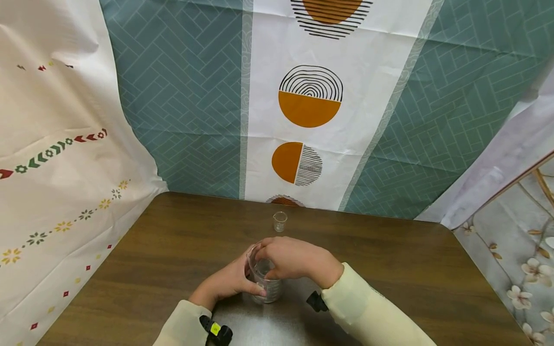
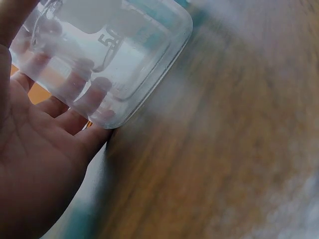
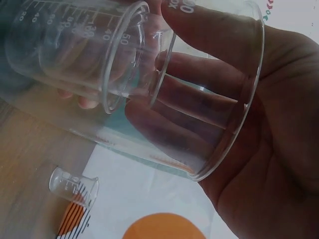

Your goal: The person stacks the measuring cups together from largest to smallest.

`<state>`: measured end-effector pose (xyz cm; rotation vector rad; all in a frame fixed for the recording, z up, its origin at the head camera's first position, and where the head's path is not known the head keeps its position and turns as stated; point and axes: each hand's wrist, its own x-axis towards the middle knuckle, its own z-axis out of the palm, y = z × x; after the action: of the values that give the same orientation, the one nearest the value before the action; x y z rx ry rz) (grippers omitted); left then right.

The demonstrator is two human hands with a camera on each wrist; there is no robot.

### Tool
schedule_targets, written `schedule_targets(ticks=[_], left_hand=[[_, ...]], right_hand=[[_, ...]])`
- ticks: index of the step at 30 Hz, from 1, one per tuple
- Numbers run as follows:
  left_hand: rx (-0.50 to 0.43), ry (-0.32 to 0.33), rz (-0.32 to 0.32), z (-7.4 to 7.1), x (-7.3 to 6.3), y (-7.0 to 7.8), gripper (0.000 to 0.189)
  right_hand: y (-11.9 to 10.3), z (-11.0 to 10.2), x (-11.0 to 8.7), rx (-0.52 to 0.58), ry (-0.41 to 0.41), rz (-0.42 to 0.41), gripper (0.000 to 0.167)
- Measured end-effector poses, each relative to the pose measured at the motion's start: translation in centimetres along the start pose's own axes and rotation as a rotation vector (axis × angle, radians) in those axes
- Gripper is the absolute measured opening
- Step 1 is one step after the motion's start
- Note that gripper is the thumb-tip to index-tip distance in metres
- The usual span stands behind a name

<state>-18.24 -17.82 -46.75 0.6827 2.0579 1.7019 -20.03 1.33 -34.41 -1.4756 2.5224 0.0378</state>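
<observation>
Near the table's front, my left hand (image 1: 229,279) wraps the side of a large clear glass beaker (image 1: 271,291), thumb in front. The left wrist view shows its fingers behind the beaker's glass (image 2: 144,55). My right hand (image 1: 296,258) reaches over the rim, with its fingers inside the large beaker. In the right wrist view, a medium graduated beaker (image 3: 106,79) sits nested inside. At its mouth, the right fingers pinch a smaller glass beaker (image 3: 149,84). How deep that one sits is hard to tell through the glass.
A tiny glass beaker (image 1: 280,223) stands upright behind the hands, near the back edge of the brown wooden table (image 1: 173,226). Patterned cloths (image 1: 186,96) hang behind and on both sides.
</observation>
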Motion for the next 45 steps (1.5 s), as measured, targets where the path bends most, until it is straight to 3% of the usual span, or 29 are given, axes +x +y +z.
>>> schedule_targets(ticks=[24,45], left_hand=[[-0.012,-0.011,0.042,0.03,0.15,-0.19,0.107],[0.007,0.002,-0.002,0.13,0.14,0.01,0.107]], right_hand=[[-0.08,0.45,0.30,0.004,0.014,0.009,0.034],[-0.17,0.40,0.19,-0.007,0.019,-0.007,0.029]])
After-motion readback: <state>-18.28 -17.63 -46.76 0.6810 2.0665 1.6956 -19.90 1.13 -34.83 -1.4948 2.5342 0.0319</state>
